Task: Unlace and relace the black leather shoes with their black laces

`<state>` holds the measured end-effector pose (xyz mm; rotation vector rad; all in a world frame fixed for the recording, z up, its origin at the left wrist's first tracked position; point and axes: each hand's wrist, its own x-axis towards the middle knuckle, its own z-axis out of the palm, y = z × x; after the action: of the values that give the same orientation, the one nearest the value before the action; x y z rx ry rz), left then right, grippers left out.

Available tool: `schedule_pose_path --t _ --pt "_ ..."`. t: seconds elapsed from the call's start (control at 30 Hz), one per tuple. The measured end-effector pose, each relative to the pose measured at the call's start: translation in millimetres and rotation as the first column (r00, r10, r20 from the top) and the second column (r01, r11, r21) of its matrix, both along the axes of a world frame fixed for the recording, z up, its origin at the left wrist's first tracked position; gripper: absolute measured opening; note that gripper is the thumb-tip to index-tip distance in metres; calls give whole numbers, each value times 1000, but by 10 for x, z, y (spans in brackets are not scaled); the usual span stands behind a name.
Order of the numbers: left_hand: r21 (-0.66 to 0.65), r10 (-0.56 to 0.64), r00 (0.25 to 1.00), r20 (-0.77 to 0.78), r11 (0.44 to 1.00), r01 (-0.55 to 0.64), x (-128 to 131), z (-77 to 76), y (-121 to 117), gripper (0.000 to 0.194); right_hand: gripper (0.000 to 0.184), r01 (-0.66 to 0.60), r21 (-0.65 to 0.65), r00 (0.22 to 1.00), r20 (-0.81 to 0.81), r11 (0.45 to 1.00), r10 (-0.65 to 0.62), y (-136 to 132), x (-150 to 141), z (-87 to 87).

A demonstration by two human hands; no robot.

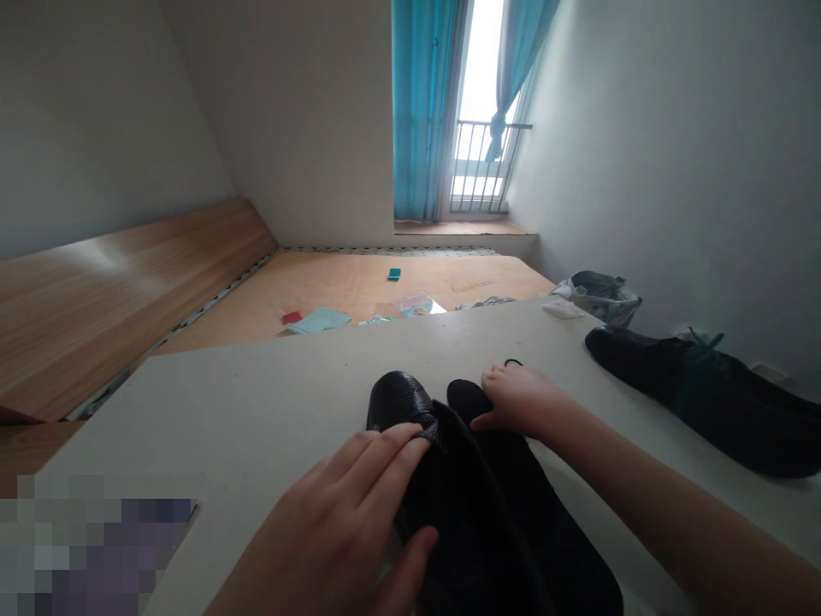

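A glossy black shoe (401, 400) lies toe-away in the middle of the white table (256, 402). My left hand (346, 522) grips its upper, fingers laid over the top edge and thumb pressed against the side. Beside the shoe on the right lies a flat black piece (545, 530) shaped like an insole. My right hand (521, 399) curls its fingers over that piece's far rounded tip. A thin black loop (513, 364), perhaps a lace, shows just beyond my right hand.
A second black shoe with dark green laces (705, 389) lies on the table's right side. Behind it are a grey bag (603, 295), a bare wooden bed base with scattered small items (321, 319), and a blue-curtained window (423, 111).
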<state>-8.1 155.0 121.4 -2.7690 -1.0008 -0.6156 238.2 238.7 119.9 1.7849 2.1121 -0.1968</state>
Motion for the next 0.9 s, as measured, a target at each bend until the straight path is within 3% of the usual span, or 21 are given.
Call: schedule_pose_path --t 0.23,0.33,0.4,0.43,0.47,0.57,0.63,0.67,0.7,0.77,0.83,0.9 --pt "-77 35 999 8 996 -34 -15 79 14 38 36 -26 -150 974 -228 988 -9 192 61 -23" --pt "-84 51 999 -4 995 -52 -10 73 12 37 37 -64 -128 920 -391 990 9 250 165 92" --pt "-142 68 997 29 988 -64 -12 54 16 39 43 -109 -155 835 -550 982 6 259 277 215" --pt "-192 89 995 55 978 -77 -13 44 22 40 46 -144 -186 754 -657 972 -14 253 344 280" --pt "-252 122 989 80 963 -99 -13 37 31 41 47 -187 -220 623 -780 957 -57 241 415 339" --pt "-417 245 960 139 893 -168 1 43 69 39 49 -246 -234 138 -969 940 -205 173 617 441" --pt "-489 274 946 172 858 -159 21 68 86 36 49 -254 -198 -70 -973 947 -222 117 696 447" --pt "-507 268 945 189 850 -140 31 83 89 35 48 -282 -187 -129 -965 941 -230 87 704 443" --pt "-520 256 945 203 846 -118 38 97 87 36 48 -319 -188 -153 -957 929 -246 55 686 440" --pt "-524 221 949 225 849 -73 45 120 78 37 48 -359 -248 -117 -945 900 -307 -13 574 454" --pt "-527 205 952 228 848 -57 37 126 68 38 47 -315 -378 25 -920 871 -390 -86 385 494" --pt "-534 209 953 221 844 -61 21 117 64 40 40 -273 -497 269 -861 824 -431 -154 181 541"
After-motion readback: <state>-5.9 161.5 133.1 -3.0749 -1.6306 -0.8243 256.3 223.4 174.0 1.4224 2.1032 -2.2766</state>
